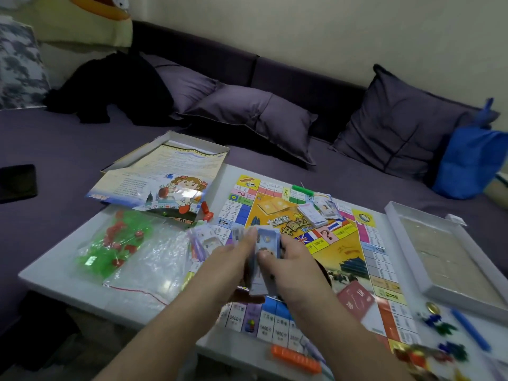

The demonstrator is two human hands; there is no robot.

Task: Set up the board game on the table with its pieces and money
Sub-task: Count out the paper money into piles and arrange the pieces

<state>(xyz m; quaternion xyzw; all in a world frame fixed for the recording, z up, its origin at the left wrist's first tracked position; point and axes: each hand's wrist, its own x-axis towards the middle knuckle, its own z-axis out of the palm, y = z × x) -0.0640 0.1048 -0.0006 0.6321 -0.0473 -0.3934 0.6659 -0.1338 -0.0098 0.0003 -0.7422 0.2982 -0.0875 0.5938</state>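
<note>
white table (68, 273) fills the lower part of our view, with the game board (349, 259) spread flat on it as our landmark. nearest us, off the board's near edge, we see an orange block (295, 360), and off its near right corner a scatter of small coloured tokens (439, 342) beside a blue stick (471, 329). over the board's left half our left hand (232, 259) and right hand (288, 259) both curl around a stack of play money (265, 254), blurred. left of the board lie a clear zip bag (154, 265) and a bag of green and red pieces (115, 243). near the board's centre sits a deck of cards (312, 214). right of the board lies a white box tray (450, 259); beyond its far left corner, the box lid (156, 185). farther off, a purple sofa (82, 138) with cushions (247, 114) and a blue bag (470, 158).
</note>
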